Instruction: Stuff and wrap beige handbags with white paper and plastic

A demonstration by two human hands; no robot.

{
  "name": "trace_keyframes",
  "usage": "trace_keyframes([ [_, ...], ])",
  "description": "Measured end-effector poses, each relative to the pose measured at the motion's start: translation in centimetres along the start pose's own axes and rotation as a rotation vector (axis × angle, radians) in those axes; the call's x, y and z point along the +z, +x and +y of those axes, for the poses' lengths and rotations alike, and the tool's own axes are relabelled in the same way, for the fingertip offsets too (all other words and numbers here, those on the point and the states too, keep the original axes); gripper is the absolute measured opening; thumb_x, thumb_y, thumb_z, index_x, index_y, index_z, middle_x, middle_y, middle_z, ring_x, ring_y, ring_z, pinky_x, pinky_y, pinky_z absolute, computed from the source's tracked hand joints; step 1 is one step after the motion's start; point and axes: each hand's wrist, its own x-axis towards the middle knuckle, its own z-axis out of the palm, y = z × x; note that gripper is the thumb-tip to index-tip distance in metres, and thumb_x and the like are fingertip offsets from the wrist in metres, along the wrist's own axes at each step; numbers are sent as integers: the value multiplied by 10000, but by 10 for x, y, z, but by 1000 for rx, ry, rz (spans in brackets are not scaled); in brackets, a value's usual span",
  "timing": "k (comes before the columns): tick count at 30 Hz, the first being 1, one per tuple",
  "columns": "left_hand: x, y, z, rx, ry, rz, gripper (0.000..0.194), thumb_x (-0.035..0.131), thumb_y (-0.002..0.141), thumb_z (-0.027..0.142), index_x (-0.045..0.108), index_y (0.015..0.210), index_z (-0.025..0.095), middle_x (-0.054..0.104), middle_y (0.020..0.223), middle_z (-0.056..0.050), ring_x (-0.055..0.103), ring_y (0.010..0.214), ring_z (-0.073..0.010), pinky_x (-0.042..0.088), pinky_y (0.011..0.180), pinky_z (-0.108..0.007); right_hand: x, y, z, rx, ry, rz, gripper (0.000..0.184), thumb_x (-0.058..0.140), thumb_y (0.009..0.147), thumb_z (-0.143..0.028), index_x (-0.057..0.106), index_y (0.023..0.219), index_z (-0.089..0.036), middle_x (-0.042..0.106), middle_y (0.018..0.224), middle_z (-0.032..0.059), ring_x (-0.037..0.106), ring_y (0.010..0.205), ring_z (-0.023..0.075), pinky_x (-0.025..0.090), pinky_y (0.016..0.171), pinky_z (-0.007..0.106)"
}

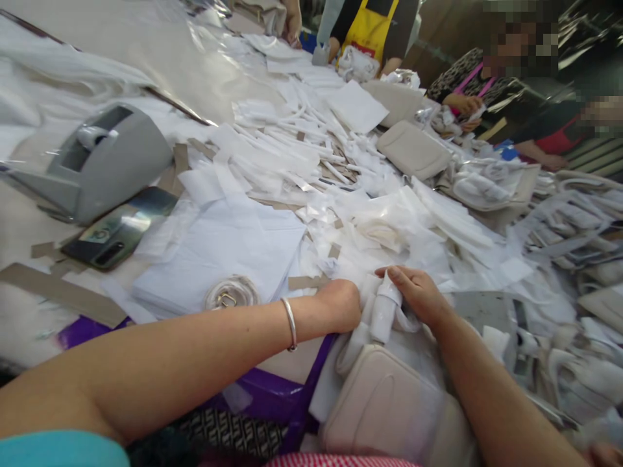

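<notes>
Wrapped strap [384, 314] is gripped by the right hand [411, 290], above a beige bag [389, 405]. The left hand [341, 305] is curled beside it; whether anything is held cannot be told.

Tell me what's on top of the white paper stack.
On the paper stack sit a coiled pale roll with a metal buckle and translucent scraps; the left forearm hides part of it.

One phone [119, 228], one bracelet [291, 324].
</notes>
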Motion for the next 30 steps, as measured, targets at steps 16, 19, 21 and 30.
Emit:
trace_keyframes([
  [16, 27, -129, -42, 532, 349, 114, 142, 647, 869, 234, 639, 1004, 192, 646, 1022, -86, 640, 916, -253, 544, 729, -343, 6, -116, -30, -633, -466, 444, 275, 646, 912, -345, 689, 1159, -234, 686, 1226, 125, 627, 1148, 325, 464, 1018, 530],
  [19, 48, -140, -53, 530, 286, 152, 155, 571, 880, 187, 616, 1027, 208, 627, 1056, -83, 614, 925, -227, 529, 782, -330, 25, -137, -24, -653, -437, 330, 271, 626, 926, -300, 665, 1186, -236, 698, 1180, 109, 648, 1098, 298, 513, 944, 479],
  [21, 57, -140, -55, 513, 266, 181, 203, 595, 859, 198, 611, 1061, 213, 617, 1093, -92, 600, 956, -241, 525, 825, -349, 35, -147, -15, -621, -420, 268, 332, 612, 939, -317, 628, 1259, -228, 693, 1192, 113, 652, 1095, 287, 540, 921, 452],
  [30, 79, -116, -53, 486, -111, 225, 240, 503, 947, 157, 698, 1086, 168, 668, 1104, -70, 630, 994, -182, 508, 885, -252, 44, -154, -3, -516, -365, 283, 372, 568, 964, -413, 596, 1293, -243, 723, 1129, 87, 707, 997, 252, 604, 820, 359],
])
